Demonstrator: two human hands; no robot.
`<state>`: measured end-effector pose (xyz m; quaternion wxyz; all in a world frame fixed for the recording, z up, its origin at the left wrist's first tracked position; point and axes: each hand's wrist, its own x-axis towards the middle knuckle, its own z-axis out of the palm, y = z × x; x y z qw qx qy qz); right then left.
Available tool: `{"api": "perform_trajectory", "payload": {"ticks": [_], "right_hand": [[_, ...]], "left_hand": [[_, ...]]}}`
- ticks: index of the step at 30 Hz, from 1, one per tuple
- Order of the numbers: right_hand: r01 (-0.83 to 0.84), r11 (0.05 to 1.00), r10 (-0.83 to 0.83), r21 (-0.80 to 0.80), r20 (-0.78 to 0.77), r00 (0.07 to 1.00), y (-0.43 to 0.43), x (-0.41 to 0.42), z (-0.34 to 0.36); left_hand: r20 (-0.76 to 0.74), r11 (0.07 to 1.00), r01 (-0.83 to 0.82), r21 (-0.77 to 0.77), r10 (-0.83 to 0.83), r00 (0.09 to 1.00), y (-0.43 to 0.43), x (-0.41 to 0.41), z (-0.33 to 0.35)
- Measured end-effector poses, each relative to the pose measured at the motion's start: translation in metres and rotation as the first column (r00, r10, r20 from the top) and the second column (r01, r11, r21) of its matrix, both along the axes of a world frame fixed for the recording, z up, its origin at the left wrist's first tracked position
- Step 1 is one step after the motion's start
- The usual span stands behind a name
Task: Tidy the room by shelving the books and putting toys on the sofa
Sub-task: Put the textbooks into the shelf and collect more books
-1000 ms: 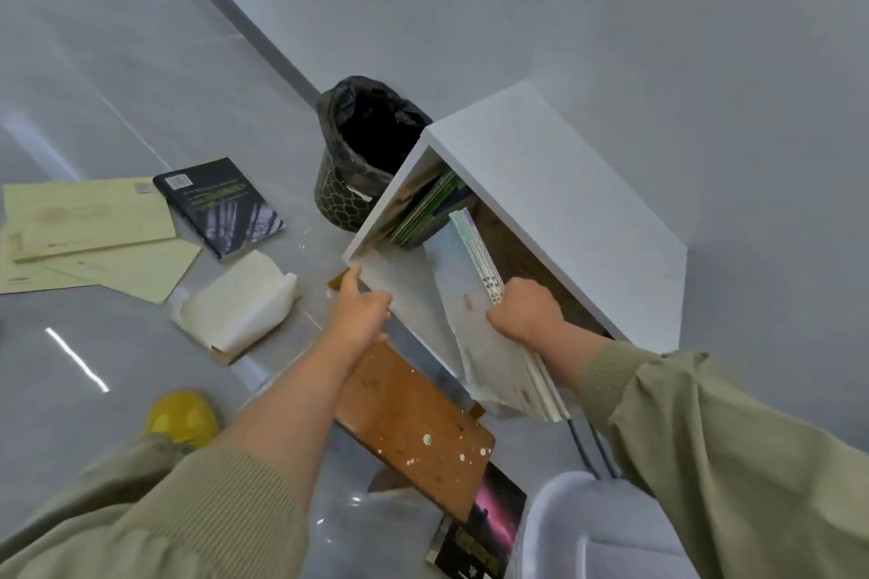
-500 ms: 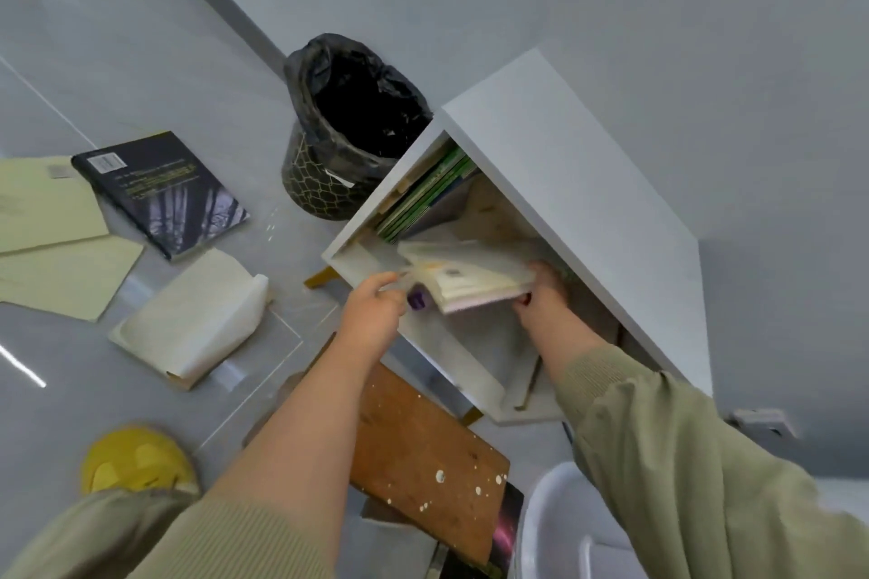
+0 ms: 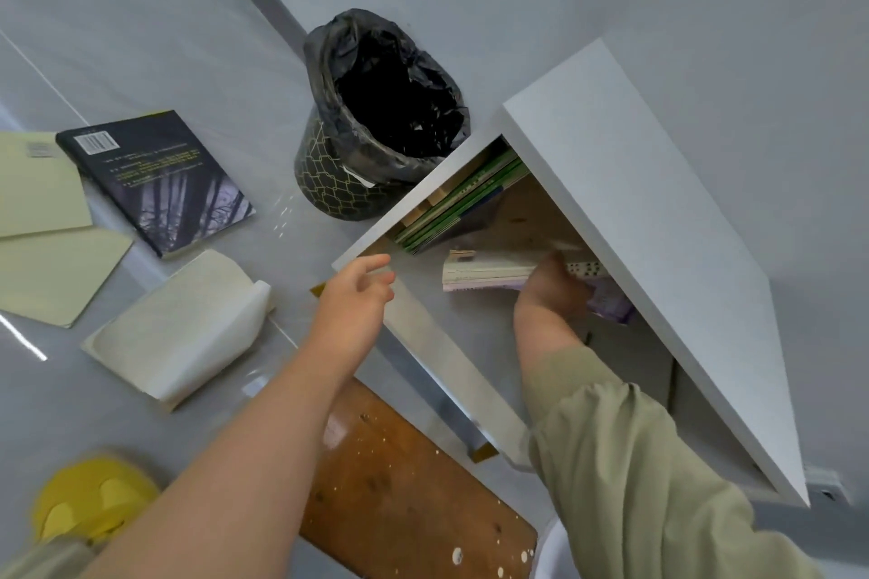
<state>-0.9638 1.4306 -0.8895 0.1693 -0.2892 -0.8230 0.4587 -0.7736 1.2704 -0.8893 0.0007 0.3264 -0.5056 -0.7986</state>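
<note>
Stack (image 3: 489,270) of thin books lies flat inside the shelf (image 3: 635,221), spines out, mid-compartment, its right end under the shelf top. Right grip (image 3: 555,292) is in the compartment and closed on the stack's right end: thumb over the top, fingers hidden behind the books. A purple cover pokes out just right of that grip. Green books (image 3: 465,197) lean at the compartment's left wall, apart from the stack. Left grip (image 3: 357,296) hangs just in front of the shelf's left front edge, fingers loose and spread, holding nothing; can't tell if it touches the edge. Bin (image 3: 381,118) with a black liner stands right beside the shelf's left side. On the floor (image 3: 141,14) left of the shelf: dark book (image 3: 155,179) cover up, white book (image 3: 183,324) splayed open face down, pale folders (image 3: 42,221) at the far left edge. Brown board (image 3: 404,484) with white specks lies below the shelf front. Yellow thing (image 3: 89,498) bottom left, blurred.
</note>
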Motion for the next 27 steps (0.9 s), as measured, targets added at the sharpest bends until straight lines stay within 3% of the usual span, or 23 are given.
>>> {"api": "perform_trajectory", "payload": {"ticks": [7,12,17,22,27], "right_hand": [[-0.164,0.982,0.173,0.097,-0.098,0.980,-0.036,-0.013,-0.029],[-0.356,0.870,0.366,0.341,0.036,0.930,-0.059,-0.001,-0.037],[-0.333,0.893,0.321,0.302,0.090,0.943,-0.060,-0.005,-0.039],[-0.350,0.892,0.354,0.287,0.038,0.934,-0.067,-0.014,-0.043],[-0.357,0.919,0.367,0.166,-0.038,0.929,-0.078,-0.021,-0.059]], "left_hand": [[0.065,0.999,-0.042,-0.018,0.043,0.997,-0.008,0.002,-0.018],[0.101,0.998,-0.051,-0.024,0.053,0.993,-0.013,0.008,-0.025],[0.105,0.998,-0.049,-0.040,0.053,0.993,-0.017,0.009,-0.031],[0.116,0.998,-0.042,-0.043,0.047,0.992,-0.015,0.006,-0.036],[0.118,0.998,-0.007,-0.067,0.015,0.993,-0.009,0.001,-0.038]]}}
